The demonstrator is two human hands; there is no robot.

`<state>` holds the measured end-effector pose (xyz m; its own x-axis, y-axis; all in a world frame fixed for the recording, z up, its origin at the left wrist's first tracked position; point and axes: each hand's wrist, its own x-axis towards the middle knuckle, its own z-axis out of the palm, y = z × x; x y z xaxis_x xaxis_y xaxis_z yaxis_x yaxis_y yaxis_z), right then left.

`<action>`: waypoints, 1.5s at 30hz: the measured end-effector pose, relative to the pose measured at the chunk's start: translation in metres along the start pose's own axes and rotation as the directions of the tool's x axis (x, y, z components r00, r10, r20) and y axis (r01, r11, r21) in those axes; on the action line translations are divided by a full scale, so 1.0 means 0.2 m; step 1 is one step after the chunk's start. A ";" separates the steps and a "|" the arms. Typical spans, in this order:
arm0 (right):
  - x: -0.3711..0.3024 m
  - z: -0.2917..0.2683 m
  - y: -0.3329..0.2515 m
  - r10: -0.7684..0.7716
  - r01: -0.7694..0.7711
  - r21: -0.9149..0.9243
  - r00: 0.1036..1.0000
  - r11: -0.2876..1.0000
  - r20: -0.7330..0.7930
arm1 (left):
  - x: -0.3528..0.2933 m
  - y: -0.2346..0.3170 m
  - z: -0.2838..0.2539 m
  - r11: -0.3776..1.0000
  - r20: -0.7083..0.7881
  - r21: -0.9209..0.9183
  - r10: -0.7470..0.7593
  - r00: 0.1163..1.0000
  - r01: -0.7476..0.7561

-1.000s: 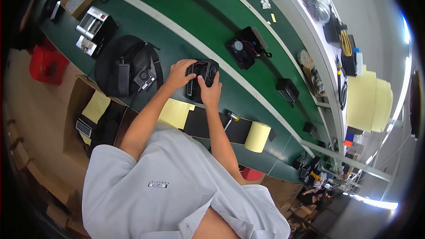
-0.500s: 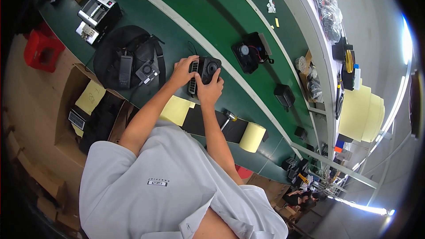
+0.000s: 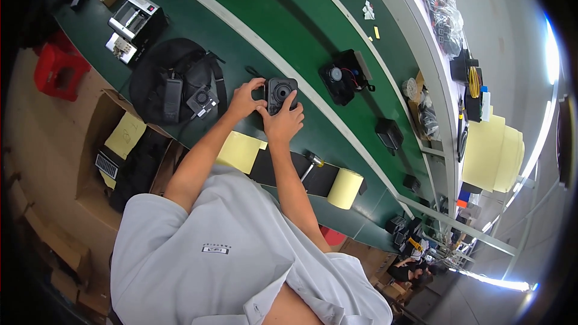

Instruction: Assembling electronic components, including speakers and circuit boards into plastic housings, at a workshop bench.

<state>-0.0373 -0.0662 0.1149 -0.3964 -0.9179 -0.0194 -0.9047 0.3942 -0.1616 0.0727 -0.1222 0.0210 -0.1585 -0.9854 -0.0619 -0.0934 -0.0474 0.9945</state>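
A small black boxy device with a round lens-like face (image 3: 280, 94) sits gripped between the left hand (image 3: 245, 100) and right hand (image 3: 283, 124) above the long green table (image 3: 253, 30), near a black bag (image 3: 174, 81) and a yellow tape roll (image 3: 345, 188).

The person wears a light grey short-sleeved shirt (image 3: 205, 253) with a small dark chest emblem; forearms bare.

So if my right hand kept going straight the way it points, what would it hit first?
The right hand already grips the black device. Beyond that, probably the white belt rail, then the black fan unit; depth is unclear.
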 end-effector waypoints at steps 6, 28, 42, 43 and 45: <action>0.02 0.00 0.04 0.028 -0.028 0.002 0.999 1.000 -0.040 | 0.04 0.09 0.04 0.999 0.069 0.005 -0.045 0.997 0.044; 0.10 -0.08 0.13 0.117 -0.118 0.026 0.991 0.993 0.061 | 0.09 0.11 0.15 0.999 0.110 -0.033 -0.023 0.994 0.027; 0.10 -0.11 0.15 0.064 -0.064 -0.010 0.996 0.998 0.060 | 0.09 0.10 0.19 1.000 0.108 0.005 -0.006 0.994 0.006; 0.10 -0.10 0.16 0.067 -0.067 -0.008 0.996 0.998 0.051 | 0.09 0.10 0.19 1.000 0.096 0.003 0.008 0.995 -0.009; 0.11 -0.08 0.16 0.069 -0.069 -0.008 0.997 0.998 0.042 | 0.09 0.08 0.20 1.000 0.085 -0.022 -0.011 0.996 0.012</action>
<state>-0.0783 -0.0725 0.1259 -0.4510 -0.8896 -0.0723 -0.8765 0.4567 -0.1519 0.0294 -0.1334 0.0333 -0.2400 -0.9675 -0.0792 -0.0734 -0.0633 0.9953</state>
